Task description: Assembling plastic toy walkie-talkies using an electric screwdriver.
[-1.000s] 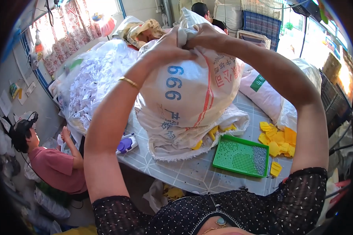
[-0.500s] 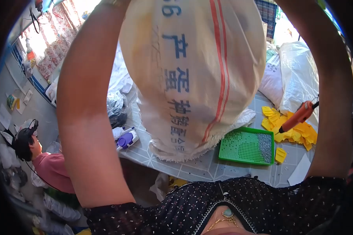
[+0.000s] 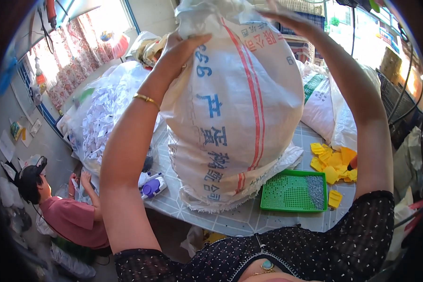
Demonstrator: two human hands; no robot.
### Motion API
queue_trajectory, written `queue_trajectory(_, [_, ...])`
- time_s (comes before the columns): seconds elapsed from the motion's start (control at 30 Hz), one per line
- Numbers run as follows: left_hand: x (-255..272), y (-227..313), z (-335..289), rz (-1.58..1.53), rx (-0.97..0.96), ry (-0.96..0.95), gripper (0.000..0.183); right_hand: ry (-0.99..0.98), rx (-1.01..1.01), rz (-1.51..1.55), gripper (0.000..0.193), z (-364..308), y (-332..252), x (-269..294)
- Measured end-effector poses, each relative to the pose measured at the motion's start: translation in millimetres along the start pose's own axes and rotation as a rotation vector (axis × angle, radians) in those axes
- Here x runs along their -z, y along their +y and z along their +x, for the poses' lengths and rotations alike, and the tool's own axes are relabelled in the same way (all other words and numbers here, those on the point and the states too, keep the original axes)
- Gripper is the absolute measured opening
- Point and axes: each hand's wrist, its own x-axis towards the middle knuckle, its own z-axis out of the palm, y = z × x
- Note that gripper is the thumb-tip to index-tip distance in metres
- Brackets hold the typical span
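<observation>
A big, full white woven sack [image 3: 230,113] with red stripes and blue print stands upright on the grey table, its frayed bottom edge toward me. Clear plastic [image 3: 216,11] bunches out of its top. My left hand [image 3: 181,49] is closed round the upper left side of the sack, thumb across the front and the other fingers hidden behind. At the upper right of the sack, my right hand [image 3: 289,19] is smeared by motion near the plastic, and its grip cannot be made out.
A green tray [image 3: 286,207] with small grey pieces and a pile of yellow pieces [image 3: 333,162] lie right of the sack. A purple-and-white object [image 3: 151,187] sits left. Other filled bags [image 3: 319,103] stand behind. A co-worker in a pink top [image 3: 73,218] is at far left.
Both my forearms have come lower and my hands are now in view. The top of the sack with its plastic shows too. The co-worker's hands have come into sight.
</observation>
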Motion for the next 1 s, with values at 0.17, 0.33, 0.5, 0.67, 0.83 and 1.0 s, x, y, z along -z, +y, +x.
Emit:
queue_trajectory(0.17, [9,-9,-4,-0.064,0.249,-0.126,0.042,-0.350,-0.047,0.304,0.074,-45,7,-44])
queue_trajectory(0.33, [22,-27,45,0.486,0.005,0.053,0.050,-0.205,-0.065,0.576,0.062,9,76,-90])
queue_trajectory(0.5, [101,12,122,0.689,-0.121,0.460,0.071,0.142,-0.106,0.578,0.062,140,83,-47])
queue_trajectory(0.67, [93,52,125,0.608,-0.687,0.654,0.019,0.488,0.033,0.643,0.042,206,27,68])
queue_trajectory(0.83, [75,-7,77,0.500,-0.385,0.190,0.043,0.424,0.756,-0.630,0.032,119,39,-20])
queue_trajectory(1.0, [116,-2,7,0.562,-0.004,-0.054,0.089,-0.262,-0.133,0.434,0.043,24,3,-25])
